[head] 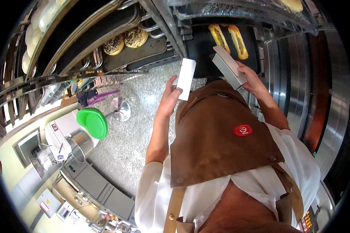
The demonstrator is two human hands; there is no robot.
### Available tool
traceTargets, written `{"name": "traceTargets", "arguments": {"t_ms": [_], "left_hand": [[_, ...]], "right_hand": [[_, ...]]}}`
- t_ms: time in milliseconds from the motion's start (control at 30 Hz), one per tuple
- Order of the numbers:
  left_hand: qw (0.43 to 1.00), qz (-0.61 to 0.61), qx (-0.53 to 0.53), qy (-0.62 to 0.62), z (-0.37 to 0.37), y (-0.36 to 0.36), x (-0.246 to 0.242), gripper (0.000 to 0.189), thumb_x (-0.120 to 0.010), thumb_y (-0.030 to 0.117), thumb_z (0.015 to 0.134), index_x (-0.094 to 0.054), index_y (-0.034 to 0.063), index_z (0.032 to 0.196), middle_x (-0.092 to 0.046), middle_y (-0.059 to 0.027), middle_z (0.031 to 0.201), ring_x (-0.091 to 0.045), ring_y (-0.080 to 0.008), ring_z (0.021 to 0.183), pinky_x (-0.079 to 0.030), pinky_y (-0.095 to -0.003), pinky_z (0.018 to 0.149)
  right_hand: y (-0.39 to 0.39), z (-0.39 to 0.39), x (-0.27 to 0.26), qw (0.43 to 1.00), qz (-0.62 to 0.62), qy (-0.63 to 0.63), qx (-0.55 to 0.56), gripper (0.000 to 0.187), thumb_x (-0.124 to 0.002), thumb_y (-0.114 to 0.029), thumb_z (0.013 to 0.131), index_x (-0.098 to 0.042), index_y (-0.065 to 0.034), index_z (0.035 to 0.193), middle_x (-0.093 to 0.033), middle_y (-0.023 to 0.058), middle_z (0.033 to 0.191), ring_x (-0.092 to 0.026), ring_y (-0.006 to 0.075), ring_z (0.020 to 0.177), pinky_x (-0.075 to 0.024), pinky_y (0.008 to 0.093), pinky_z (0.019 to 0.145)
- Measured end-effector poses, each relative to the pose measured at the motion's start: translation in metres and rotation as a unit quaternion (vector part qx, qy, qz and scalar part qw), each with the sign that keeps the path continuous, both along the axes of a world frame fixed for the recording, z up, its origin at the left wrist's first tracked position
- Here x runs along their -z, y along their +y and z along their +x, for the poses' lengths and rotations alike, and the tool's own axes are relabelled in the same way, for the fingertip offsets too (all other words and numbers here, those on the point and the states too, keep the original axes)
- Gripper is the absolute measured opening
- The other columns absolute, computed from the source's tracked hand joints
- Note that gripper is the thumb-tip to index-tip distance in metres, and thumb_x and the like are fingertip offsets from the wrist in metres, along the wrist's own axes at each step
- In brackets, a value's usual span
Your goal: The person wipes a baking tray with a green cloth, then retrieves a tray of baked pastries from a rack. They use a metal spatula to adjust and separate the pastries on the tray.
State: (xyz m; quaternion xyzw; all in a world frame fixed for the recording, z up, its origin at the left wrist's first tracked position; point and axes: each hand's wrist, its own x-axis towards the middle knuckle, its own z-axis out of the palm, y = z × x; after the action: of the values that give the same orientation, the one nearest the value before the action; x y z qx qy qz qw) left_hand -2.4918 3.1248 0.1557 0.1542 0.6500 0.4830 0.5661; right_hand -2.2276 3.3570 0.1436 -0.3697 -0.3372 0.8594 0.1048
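Note:
In my left hand [170,97] is a narrow white rectangular piece [187,78], held upright between thumb and fingers; its material is unclear. My right hand [250,78] grips a long, pale grey box-like holder [228,71] with a flat pinkish-white panel [226,59] along its upper side. Whether anything is inside the holder cannot be seen. Just beyond it, two long filled bread rolls [238,42] with yellow and brown topping lie on a black baking tray [199,43]. The holder's far end overlaps the near end of the left roll in the view.
A tray rack [160,23] stands ahead and left, with two round topped buns [135,38] on one tray. Steel-fronted oven equipment [297,78] is close on my right. A green stool [92,123] and a mixer with a steel bowl [81,145] stand at left on the speckled floor [131,145].

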Motion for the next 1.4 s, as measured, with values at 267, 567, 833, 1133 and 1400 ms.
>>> {"name": "traceTargets", "arguments": {"t_ms": [267,567,833,1133,1400], "left_hand": [[1.0,-0.009,-0.007,-0.012,-0.005,-0.034,0.003,0.065,-0.052,0.014,0.084,-0.032,0.0099,0.145,-0.057,-0.012,0.108,-0.057,-0.0196,0.093,-0.048,-0.0321,0.073],[0.999,-0.016,-0.041,-0.006,-0.011,-0.062,-0.003,0.06,-0.051,0.019,0.085,-0.035,0.0119,0.143,-0.059,-0.0074,0.104,-0.057,-0.0149,0.088,-0.045,-0.0277,0.067],[0.989,-0.039,-0.14,-0.005,-0.004,-0.076,-0.009,0.058,-0.051,0.019,0.086,-0.036,0.0128,0.142,-0.06,-0.0048,0.105,-0.056,-0.012,0.086,-0.044,-0.0257,0.065],[0.973,-0.061,-0.22,0.009,0.022,-0.091,-0.009,0.061,-0.052,0.024,0.086,-0.036,0.0084,0.143,-0.058,-0.0092,0.111,-0.055,-0.016,0.09,-0.047,-0.0289,0.068],[0.941,-0.066,-0.33,-0.041,0.055,-0.121,0.007,0.058,-0.055,0.022,0.086,-0.038,0.0117,0.14,-0.06,-0.0057,0.099,-0.055,-0.0128,0.079,-0.045,-0.0273,0.061]], "right_hand": [[-0.086,0.057,0.063,1.0,-0.017,-0.02,0.014,0.064,-0.052,-0.029,0.091,-0.032,-0.0007,0.145,-0.05,0.0118,0.133,-0.055,0.0192,0.114,-0.0455,0.0313,0.097],[-0.09,0.062,0.109,0.985,-0.048,-0.165,0.022,0.029,-0.055,-0.025,0.089,-0.06,-0.0047,0.11,-0.062,0.0059,0.103,-0.059,0.0176,0.091,-0.0483,0.0333,0.075],[-0.023,0.037,0.148,0.988,0.088,-0.12,-0.041,0.026,-0.052,-0.022,0.088,-0.06,-0.0039,0.104,-0.067,0.0102,0.091,-0.065,0.0234,0.077,-0.053,0.0365,0.068],[0.031,-0.013,0.066,0.963,-0.054,-0.264,-0.018,0.031,-0.057,-0.031,0.088,-0.059,-0.012,0.112,-0.064,0.0059,0.1,-0.063,0.0213,0.086,-0.0494,0.051,0.083],[0.111,-0.006,0.145,0.944,-0.033,-0.323,-0.052,0.038,-0.062,-0.039,0.084,-0.057,-0.0192,0.117,-0.062,0.0024,0.109,-0.055,0.0238,0.103,-0.0333,0.0583,0.098]]}}
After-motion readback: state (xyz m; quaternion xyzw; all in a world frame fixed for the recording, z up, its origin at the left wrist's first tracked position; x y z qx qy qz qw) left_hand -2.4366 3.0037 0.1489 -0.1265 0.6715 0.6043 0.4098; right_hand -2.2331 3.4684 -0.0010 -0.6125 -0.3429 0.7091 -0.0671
